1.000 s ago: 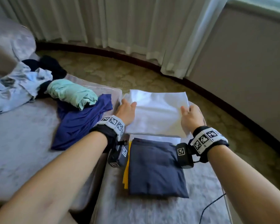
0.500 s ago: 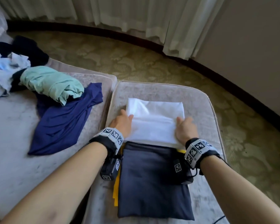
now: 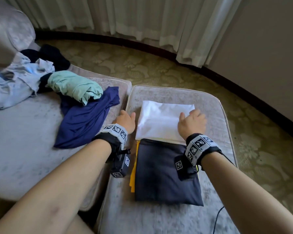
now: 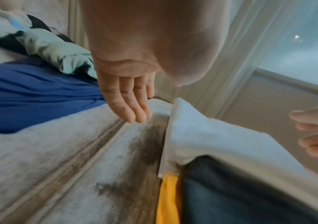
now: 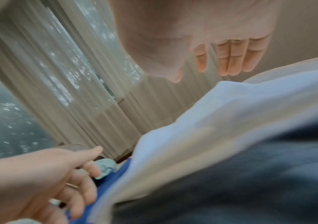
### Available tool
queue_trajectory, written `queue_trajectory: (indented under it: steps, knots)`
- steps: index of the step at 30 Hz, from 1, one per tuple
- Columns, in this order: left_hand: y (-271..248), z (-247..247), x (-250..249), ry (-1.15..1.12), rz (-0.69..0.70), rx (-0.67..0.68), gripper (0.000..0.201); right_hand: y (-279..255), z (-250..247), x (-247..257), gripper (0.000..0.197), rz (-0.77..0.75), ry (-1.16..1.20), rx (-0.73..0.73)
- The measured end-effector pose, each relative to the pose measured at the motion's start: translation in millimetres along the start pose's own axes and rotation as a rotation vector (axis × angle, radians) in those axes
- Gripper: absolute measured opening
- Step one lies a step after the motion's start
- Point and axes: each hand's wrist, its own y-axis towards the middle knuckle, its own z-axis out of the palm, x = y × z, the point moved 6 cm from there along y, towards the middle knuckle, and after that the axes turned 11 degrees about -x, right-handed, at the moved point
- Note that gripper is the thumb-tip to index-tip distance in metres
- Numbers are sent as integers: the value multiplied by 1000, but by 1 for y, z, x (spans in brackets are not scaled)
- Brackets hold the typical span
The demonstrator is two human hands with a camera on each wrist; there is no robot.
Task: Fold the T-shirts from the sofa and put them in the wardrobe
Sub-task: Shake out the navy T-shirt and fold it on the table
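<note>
Folding looks partly done: on the grey ottoman cushion lies a flat stack, with a folded white T-shirt at the far end, its near edge overlapping a folded dark navy T-shirt, and a folded yellow T-shirt showing as a strip under the navy one's left edge. Left of the ottoman cushion, on the sofa seat, four garments remain unfolded by my reading: a spread blue T-shirt, a bunched mint-green T-shirt on its far end, a crumpled pale blue garment and a black garment beyond. No wardrobe is in view, so putting away seems not yet begun.

The left hand hovers over the ottoman cushion just beside the white T-shirt's left edge, its fingers straight and close together, holding nothing and apart from the cloth. The right hand sits above the white T-shirt's right part; its fingers hang straight and relaxed, one slightly apart from the rest, clear of the fabric and gripping nothing. The blue T-shirt lies nearest the left hand.
</note>
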Motion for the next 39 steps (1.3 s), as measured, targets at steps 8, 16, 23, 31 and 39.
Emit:
queue_trajectory:
  steps: [8,16,23,31,39]
  knots:
    - [2,-77,77,-178,-68,-162,49,-80,24,130,40,-182,268,292]
    - [23,-92,211,-24,-150,-60,20,-158,151,201,34,-229,238,706]
    - [53,-95,283,-240,-295,-47,43,-160,250,236,22,-56,342,825]
    - [50,-68,289,-682,-339,130,121,-204,182,298,37,53,544,1104]
    - [-23,-215,305,-573,-170,-385,33,-273,85,399,51,-288,793,1219]
